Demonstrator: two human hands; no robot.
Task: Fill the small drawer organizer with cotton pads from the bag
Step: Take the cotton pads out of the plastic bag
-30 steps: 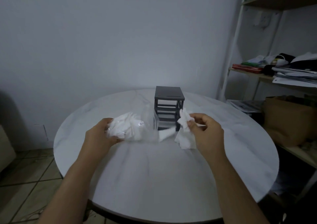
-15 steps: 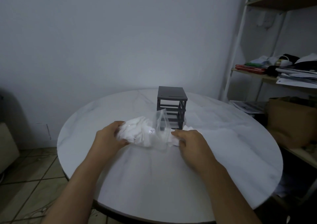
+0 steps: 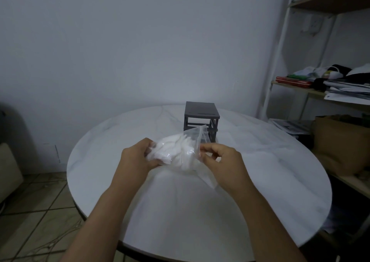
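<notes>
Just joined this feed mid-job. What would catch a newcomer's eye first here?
The left hand and right hand grip a clear bag stuffed with white cotton pads over the round white table. Right behind it stands the dark drawer organizer; cluttered shelves line the right edge.

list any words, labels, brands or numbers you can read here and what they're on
No text can be read.
The clear bag of cotton pads and the grey drawer organizer show no print.
The papers on the shelf and the cardboard box are too blurred to tell.
</notes>
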